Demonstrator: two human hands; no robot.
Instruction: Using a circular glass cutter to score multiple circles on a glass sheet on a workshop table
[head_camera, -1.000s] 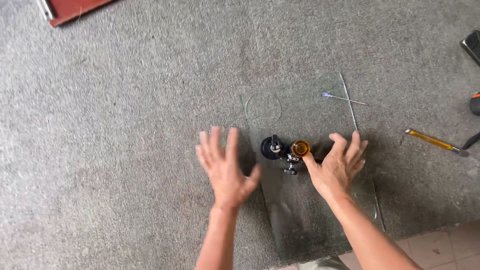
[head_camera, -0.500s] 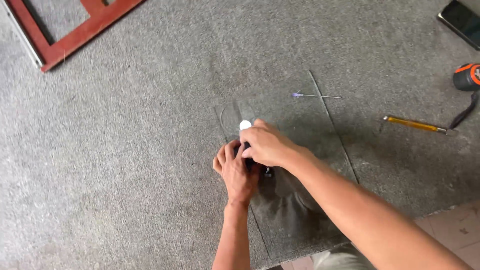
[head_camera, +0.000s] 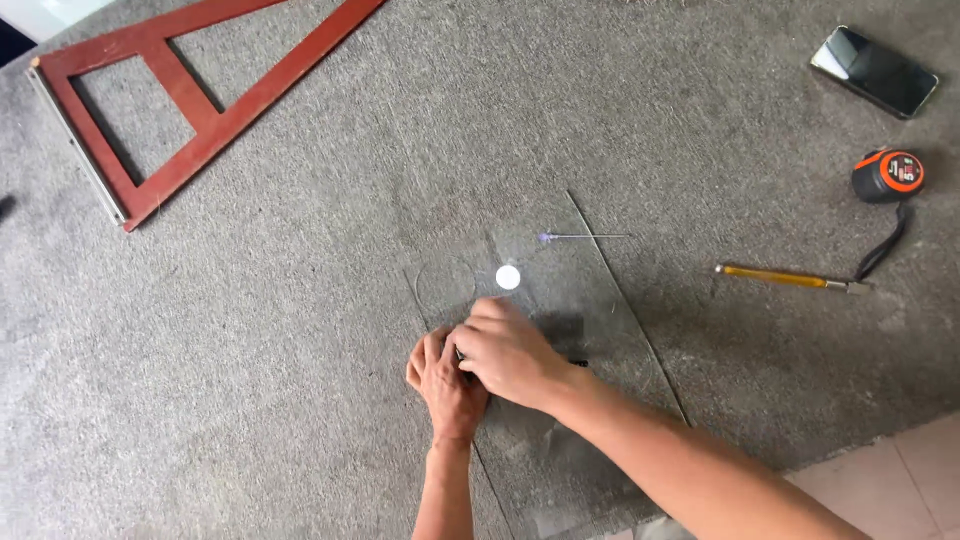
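Low in the middle of the frame both hands – left hand (head_camera: 447, 378), right hand (head_camera: 508, 352) – pressed together over a small black tool (head_camera: 577, 361) on the glass sheet (head_camera: 590, 300); whether the fingers clamped it, I cannot tell – no containers showed

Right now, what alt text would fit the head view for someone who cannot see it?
Two bare hands, left hand under right hand, press together on a clear glass sheet lying on grey carpet. A red wooden frame lies far left; a phone, tape measure and yellow-handled tool lie right.
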